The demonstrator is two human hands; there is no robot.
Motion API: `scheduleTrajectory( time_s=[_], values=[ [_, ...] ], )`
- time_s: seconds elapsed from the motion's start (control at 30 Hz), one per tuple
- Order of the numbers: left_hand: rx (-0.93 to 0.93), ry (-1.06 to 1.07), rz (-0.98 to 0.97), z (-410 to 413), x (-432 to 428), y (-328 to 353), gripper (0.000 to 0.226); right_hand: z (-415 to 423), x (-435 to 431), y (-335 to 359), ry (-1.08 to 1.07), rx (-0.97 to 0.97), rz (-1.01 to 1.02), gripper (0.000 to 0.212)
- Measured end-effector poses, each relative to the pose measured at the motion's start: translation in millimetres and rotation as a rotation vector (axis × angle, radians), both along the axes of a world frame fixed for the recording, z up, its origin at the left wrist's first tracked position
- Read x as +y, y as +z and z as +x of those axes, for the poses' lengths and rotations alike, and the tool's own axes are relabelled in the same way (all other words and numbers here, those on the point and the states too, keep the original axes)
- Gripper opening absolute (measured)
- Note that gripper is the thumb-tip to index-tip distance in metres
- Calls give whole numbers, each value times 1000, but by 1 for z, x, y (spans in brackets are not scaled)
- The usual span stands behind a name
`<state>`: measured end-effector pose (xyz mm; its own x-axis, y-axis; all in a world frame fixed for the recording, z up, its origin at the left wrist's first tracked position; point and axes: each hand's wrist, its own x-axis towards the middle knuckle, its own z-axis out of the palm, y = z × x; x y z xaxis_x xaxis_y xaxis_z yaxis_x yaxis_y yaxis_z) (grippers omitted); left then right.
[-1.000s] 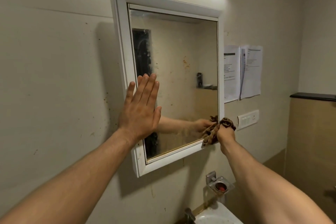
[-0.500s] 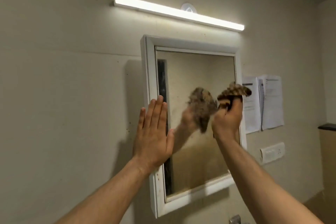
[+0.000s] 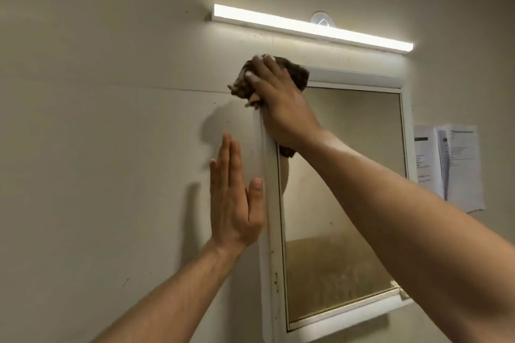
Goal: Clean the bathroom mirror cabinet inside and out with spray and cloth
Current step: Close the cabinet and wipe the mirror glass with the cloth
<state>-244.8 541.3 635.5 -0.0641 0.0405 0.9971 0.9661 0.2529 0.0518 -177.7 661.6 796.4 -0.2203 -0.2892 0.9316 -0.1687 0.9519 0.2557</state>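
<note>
Brown cloth [image 3: 295, 72] under right hand [image 3: 281, 103]

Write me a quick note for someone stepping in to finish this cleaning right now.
Right hand: presses the brown cloth on the top left corner of the white cabinet frame.
Left hand: flat and empty, braced on the wall beside the frame's left edge.
Done: cannot tell.
Left: mirror looks hazy low down, specks on the lower left frame; door shut, inside untouched as far as shown. No spray bottle in view.
</note>
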Motion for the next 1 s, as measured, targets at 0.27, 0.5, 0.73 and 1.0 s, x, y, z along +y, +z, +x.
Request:
scheduleTrajectory(
  time_s=[0.27,0.5,0.73,1.0],
  values=[
    [53,28,-60,11,0,-10,69,6,10,-171,45,-131,137,54],
    [37,-30,-15,23,2,6,67,16,11,-118,-84,-198,229,57],
    [-31,25,-142,33,0,-13,66,3,5,-208,25,-232,104,62],
    [-66,75,-346,31,1,-90,67,8,12,-380,29,-350,126,47]
  ],
)
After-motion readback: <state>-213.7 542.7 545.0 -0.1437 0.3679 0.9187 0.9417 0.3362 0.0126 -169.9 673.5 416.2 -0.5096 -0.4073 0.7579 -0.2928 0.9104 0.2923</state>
